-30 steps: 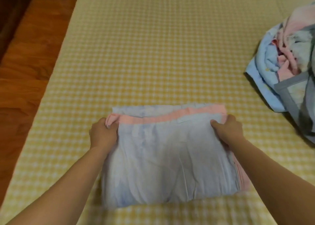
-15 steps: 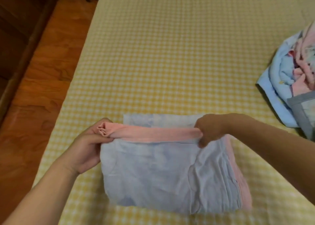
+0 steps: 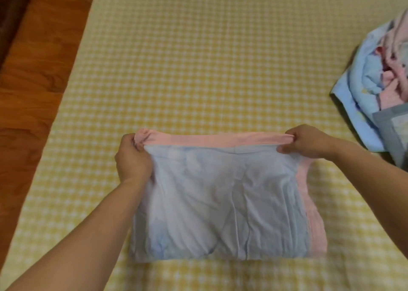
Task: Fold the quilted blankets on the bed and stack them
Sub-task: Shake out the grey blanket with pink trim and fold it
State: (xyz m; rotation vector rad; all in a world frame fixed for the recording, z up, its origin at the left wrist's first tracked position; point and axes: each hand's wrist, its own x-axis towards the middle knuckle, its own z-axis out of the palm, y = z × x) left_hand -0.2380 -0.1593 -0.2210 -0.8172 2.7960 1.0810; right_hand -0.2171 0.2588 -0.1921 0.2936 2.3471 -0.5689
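A pale blue quilted blanket [image 3: 212,207] with pink trim lies folded into a rectangle on the near part of the bed. Its pink far edge is lifted and stretched taut between both hands. My left hand [image 3: 132,158] grips the far left corner, fingers curled round the bunched pink trim. My right hand [image 3: 309,141] pinches the far right corner. A crumpled heap of other blankets [image 3: 379,87], blue, pink and grey, sits at the right edge of the view.
The bed [image 3: 198,59] is covered in a yellow-and-white checked sheet that stretches far ahead. Wooden floor [image 3: 33,81] runs along the bed's left side, with dark wooden furniture [image 3: 11,14] at the far left.
Both hands took hold of the far corners and lifted the pink edge off the bed. My right hand slid from the middle of the edge out to the right corner, pulling it taut.
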